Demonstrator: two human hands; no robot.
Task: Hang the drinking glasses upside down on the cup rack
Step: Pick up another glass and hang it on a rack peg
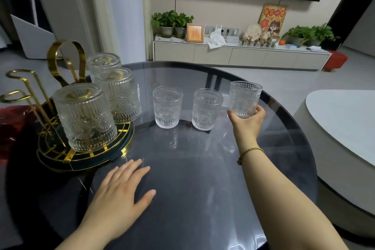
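A gold wire cup rack [67, 55] on a round dark tray [125, 144] stands at the left of the round dark table [203, 189]. Three embossed clear glasses hang upside down on it: the nearest [85, 117], one behind it [119, 95] and the farthest [103, 64]. Two gold pegs [22, 83] at the rack's left are bare. Two glasses stand upright mid-table, the left one [167, 107] and the middle one [207, 109]. My right hand [246, 122] grips a third upright glass [244, 98] by its base. My left hand [119, 193] lies flat on the table, fingers spread.
The table's far edge curves just behind the held glass. A pale rounded piece of furniture [343, 128] sits close on the right. Something red [8, 119] lies left of the rack. A low cabinet [233, 55] with plants runs along the far wall.
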